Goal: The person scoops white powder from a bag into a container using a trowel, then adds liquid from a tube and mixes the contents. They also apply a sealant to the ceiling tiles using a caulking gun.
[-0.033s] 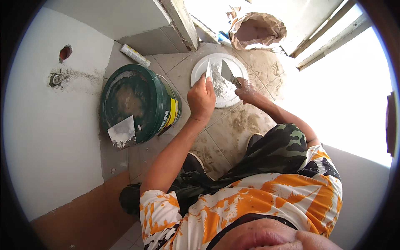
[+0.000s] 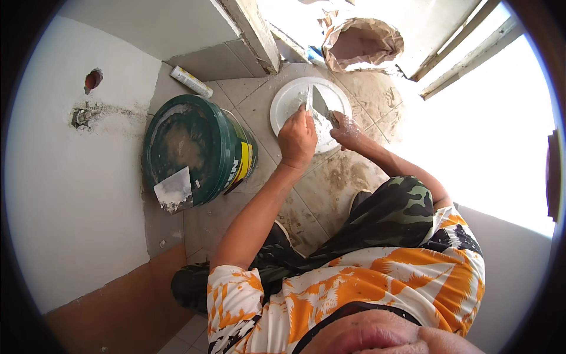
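Over a round white lid (image 2: 283, 112) on the floor, my two hands work close together. My left hand (image 2: 298, 139) is closed on a thin, pale flat scraper (image 2: 309, 97), seen nearly edge-on. A trowel with a grey pointed blade (image 2: 319, 102) is gripped in my right hand (image 2: 346, 130), its handle partly hidden by the fingers. The two blades stand side by side; whether they touch, I cannot tell. White paste (image 2: 322, 127) shows on the lid between my hands, and white smears coat the right hand.
At the left stands a dark green lidded bucket (image 2: 203, 133) with a whitish, paste-smeared plate (image 2: 174, 190) on its lid. Behind it lies a white tube (image 2: 191, 81). An open brown paper sack (image 2: 364, 45) stands beyond the lid. The left wall has a hole (image 2: 92, 80).
My left hand and its scraper have shifted right, up to the trowel blade. The trowel has moved slightly left, and the scraper now covers part of the paste.
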Motion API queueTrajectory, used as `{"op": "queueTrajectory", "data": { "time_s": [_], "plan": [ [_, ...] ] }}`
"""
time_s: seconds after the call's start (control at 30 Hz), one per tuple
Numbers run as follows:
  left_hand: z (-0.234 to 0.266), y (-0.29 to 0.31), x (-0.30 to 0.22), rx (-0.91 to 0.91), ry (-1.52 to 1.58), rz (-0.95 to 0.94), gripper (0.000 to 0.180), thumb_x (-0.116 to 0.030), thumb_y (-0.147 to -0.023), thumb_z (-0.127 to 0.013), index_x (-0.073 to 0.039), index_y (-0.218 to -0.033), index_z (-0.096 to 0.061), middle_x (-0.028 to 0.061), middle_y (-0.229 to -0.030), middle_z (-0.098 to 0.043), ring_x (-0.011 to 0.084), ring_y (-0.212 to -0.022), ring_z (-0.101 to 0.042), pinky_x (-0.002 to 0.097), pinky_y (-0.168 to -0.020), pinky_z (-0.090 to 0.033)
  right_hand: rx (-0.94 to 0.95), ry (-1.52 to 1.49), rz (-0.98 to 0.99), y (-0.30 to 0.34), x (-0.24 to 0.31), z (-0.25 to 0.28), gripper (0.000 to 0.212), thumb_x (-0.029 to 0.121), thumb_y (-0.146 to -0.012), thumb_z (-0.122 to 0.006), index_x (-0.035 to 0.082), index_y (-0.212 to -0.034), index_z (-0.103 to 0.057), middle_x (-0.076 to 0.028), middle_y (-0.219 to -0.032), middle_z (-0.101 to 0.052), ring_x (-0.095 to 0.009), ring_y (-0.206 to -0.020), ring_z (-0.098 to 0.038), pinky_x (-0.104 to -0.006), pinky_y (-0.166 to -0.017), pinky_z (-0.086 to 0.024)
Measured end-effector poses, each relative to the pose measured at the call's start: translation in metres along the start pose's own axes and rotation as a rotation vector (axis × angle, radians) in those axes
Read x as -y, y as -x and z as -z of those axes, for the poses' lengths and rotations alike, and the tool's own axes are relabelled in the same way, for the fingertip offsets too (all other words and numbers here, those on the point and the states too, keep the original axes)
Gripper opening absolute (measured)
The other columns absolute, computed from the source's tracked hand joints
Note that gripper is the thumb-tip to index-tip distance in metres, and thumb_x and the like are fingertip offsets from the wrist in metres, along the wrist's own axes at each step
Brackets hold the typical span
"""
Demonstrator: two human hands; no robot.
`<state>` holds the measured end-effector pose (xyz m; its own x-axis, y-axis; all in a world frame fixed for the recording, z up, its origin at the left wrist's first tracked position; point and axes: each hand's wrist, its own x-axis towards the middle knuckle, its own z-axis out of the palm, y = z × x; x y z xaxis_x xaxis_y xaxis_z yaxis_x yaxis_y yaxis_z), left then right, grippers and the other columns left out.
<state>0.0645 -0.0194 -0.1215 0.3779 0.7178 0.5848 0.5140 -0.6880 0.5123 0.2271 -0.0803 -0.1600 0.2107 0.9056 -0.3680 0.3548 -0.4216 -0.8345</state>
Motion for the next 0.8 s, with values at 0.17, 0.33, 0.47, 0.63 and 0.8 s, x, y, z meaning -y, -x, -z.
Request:
{"op": "queueTrajectory", "data": {
  "time_s": [0.17, 0.33, 0.47, 0.63, 0.8],
  "plan": [
    [-0.077, -0.001, 0.006, 0.184, -0.109, 0.238, 0.019, -0.014, -0.096, -0.055, 0.002, -0.099, -0.066, 0.0216, -0.083, -0.070, 0.0390, -0.075, -0.069, 0.0472, -0.067, -0.055, 0.097, -0.101, 0.043, 0.004, -0.003, 0.000, 0.029, 0.012, -0.086, -0.060, 0.003, -0.113, -0.058, -0.018, -0.086, -0.068, -0.026, -0.068, -0.068, -0.0375, -0.051, -0.056],
    [-0.068, -0.005, 0.033, 0.125, -0.147, 0.423, 0.022, -0.015, -0.095, -0.056, 0.001, -0.085, -0.067, 0.0237, -0.074, -0.067, 0.0444, -0.070, -0.065, 0.0515, -0.066, -0.052, 0.032, 0.066, 0.132, 0.018, -0.010, 0.024, 0.032, 0.011, -0.084, -0.057, 0.001, -0.114, -0.057, -0.024, -0.085, -0.066, -0.036, -0.082, -0.068, -0.0467, -0.070, -0.053],
    [-0.072, 0.005, 0.029, 0.012, -0.016, 0.280, 0.023, -0.015, -0.094, -0.060, 0.003, -0.081, -0.066, 0.0234, -0.074, -0.066, 0.0446, -0.071, -0.064, 0.0517, -0.062, -0.049, 0.034, 0.010, 0.072, 0.013, -0.013, 0.022, 0.034, 0.010, -0.082, -0.056, 0.000, -0.115, -0.057, -0.027, -0.091, -0.065, -0.043, -0.087, -0.066, -0.0499, -0.077, -0.049],
    [-0.060, 0.006, 0.062, -0.118, -0.009, 0.684, 0.022, -0.020, -0.097, -0.061, 0.002, -0.092, -0.066, 0.0234, -0.082, -0.068, 0.0370, -0.072, -0.066, 0.0450, -0.062, -0.052, -0.024, 0.021, 0.047, 0.028, -0.008, 0.039, 0.044, 0.013, -0.081, -0.058, 0.003, -0.123, -0.060, -0.025, -0.093, -0.067, -0.038, -0.086, -0.067, -0.0460, -0.076, -0.051],
    [-0.072, 0.022, 0.120, -0.501, 1.248, 1.910, 0.020, -0.015, -0.104, -0.050, 0.000, -0.113, -0.058, 0.0140, -0.091, -0.069, 0.0280, -0.076, -0.070, 0.0380, -0.067, -0.065, -0.017, -0.069, 0.063, 0.027, -0.015, 0.033, 0.046, 0.015, -0.083, -0.060, 0.004, -0.128, -0.059, -0.019, -0.086, -0.065, -0.029, -0.074, -0.064, -0.0405, -0.067, -0.051]
  ]
}}
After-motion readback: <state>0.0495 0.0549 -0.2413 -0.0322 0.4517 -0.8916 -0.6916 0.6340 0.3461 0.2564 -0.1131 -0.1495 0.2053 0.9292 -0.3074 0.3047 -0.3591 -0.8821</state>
